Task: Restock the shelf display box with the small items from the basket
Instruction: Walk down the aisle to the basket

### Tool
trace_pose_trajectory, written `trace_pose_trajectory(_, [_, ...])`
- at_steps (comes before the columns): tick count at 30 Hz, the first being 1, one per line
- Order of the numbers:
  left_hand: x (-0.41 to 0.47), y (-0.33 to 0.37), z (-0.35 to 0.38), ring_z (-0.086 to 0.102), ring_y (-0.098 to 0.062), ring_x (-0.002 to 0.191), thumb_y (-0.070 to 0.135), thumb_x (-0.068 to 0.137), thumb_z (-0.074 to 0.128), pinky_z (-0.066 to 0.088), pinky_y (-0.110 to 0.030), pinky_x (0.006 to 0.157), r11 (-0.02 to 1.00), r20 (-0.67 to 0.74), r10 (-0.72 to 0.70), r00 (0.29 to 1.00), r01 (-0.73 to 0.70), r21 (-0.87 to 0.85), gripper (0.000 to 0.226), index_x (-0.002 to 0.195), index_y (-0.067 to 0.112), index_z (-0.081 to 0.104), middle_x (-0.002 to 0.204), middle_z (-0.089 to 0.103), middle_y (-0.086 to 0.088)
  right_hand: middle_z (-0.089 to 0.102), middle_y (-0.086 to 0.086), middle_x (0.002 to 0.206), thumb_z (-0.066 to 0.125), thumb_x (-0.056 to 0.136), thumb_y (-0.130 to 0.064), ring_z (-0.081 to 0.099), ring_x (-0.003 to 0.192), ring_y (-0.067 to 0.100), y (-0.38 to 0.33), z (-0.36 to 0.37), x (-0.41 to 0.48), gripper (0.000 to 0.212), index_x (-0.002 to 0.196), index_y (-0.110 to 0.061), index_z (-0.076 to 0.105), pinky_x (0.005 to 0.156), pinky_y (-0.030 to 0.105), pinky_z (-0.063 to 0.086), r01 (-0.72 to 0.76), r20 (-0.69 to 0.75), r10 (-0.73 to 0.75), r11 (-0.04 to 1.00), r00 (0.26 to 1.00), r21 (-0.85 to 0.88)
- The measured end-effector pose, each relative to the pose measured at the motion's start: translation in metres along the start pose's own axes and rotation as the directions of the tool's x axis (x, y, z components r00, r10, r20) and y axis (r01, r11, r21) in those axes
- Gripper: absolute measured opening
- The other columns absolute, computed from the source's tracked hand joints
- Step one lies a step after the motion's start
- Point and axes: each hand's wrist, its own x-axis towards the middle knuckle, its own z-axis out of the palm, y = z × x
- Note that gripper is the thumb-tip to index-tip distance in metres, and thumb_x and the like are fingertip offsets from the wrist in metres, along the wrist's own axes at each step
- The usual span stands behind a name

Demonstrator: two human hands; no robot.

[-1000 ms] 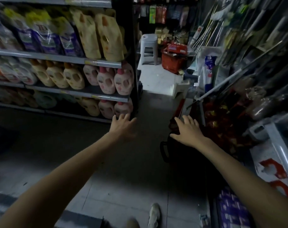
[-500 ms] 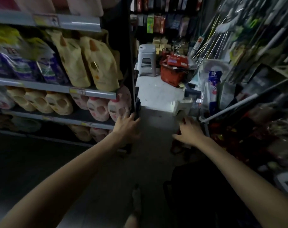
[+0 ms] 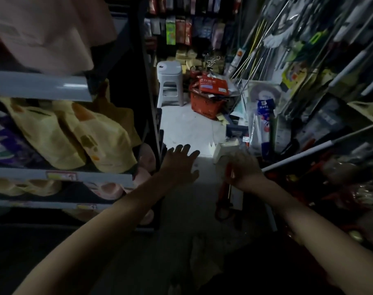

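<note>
Dim shop aisle. A red basket (image 3: pixel 204 105) heaped with packets sits on the floor just beside a white stool (image 3: pixel 170 81). Short of the stool, the left hand (image 3: pixel 179 165) stretches forward, fingers spread, probably heading there; the right hand (image 3: pixel 244 172) is blurred, grip unclear.

- Two hands are seen: the left hand (image 3: pixel 180 165) and the right hand (image 3: pixel 246 173).
- One white stool (image 3: pixel 170 81) is counted.
- One red basket (image 3: pixel 205 104) is counted.
- Two yellow pouches (image 3: pixel 104 143) are counted in front.
</note>
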Motion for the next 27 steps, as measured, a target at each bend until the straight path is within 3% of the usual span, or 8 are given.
trace_pose_trajectory(5, [0.083, -0.014, 0.013, 0.026, -0.035, 0.15, 0.061, 0.089, 0.05, 0.02, -0.057, 0.12, 0.999, -0.027, -0.031, 0.999, 0.03, -0.024, 0.08, 0.158, 0.026, 0.03, 0.163, 0.03, -0.012, 0.015, 0.017, 0.167, 0.058, 0.089, -0.063, 0.009, 0.154, 0.039, 0.025, -0.009, 0.073, 0.094, 0.161, -0.022, 0.015, 0.124, 0.056, 0.008, -0.028, -0.032, 0.032, 0.994, 0.999, 0.104])
trace_pose_trajectory(10, [0.198, -0.029, 0.0, 0.016, -0.036, 0.154, 0.06, 0.086, 0.056, 0.019, -0.061, 0.119, 0.991, -0.017, -0.101, 0.995, 0.099, -0.095, 0.084, 0.158, 0.03, 0.026, 0.166, 0.023, -0.011, 0.002, 0.015, 0.169, 0.054, 0.09, -0.067, 0.001, 0.156, 0.036, 0.068, -0.031, 0.183, 0.099, 0.163, -0.025, 0.003, 0.126, 0.052, 0.004, -0.038, -0.043, 0.047, 0.979, 0.998, 0.202])
trace_pose_trajectory(14, [0.297, -0.046, -0.011, 0.012, -0.037, 0.155, 0.059, 0.09, 0.052, 0.015, -0.062, 0.121, 0.985, 0.004, -0.135, 0.991, 0.134, -0.104, 0.081, 0.16, 0.03, 0.022, 0.168, 0.019, -0.012, 0.002, 0.015, 0.17, 0.05, 0.092, -0.068, 0.001, 0.156, 0.037, 0.111, -0.055, 0.27, 0.097, 0.163, -0.024, 0.002, 0.126, 0.052, 0.006, -0.05, -0.054, 0.064, 0.973, 0.997, 0.225])
trace_pose_trajectory(23, [0.454, -0.107, -0.02, 0.021, -0.037, 0.152, 0.059, 0.088, 0.05, 0.02, -0.061, 0.119, 0.97, -0.031, -0.234, 0.972, 0.231, -0.081, 0.079, 0.158, 0.028, 0.029, 0.164, 0.028, -0.013, 0.011, 0.019, 0.167, 0.049, 0.09, -0.071, 0.008, 0.154, 0.041, 0.179, -0.083, 0.435, 0.097, 0.162, -0.021, 0.008, 0.124, 0.056, 0.012, 0.019, -0.069, -0.008, 0.986, 0.998, 0.167])
trace_pose_trajectory(27, [0.52, -0.146, -0.006, 0.013, -0.036, 0.155, 0.061, 0.093, 0.045, 0.013, -0.059, 0.122, 0.959, 0.049, -0.272, 0.961, 0.275, -0.073, 0.079, 0.161, 0.029, 0.02, 0.168, 0.018, -0.012, 0.008, 0.018, 0.168, 0.049, 0.09, -0.071, 0.006, 0.155, 0.04, 0.19, -0.088, 0.515, 0.097, 0.163, -0.023, 0.004, 0.125, 0.055, 0.011, 0.041, -0.045, -0.034, 0.984, 0.998, 0.171])
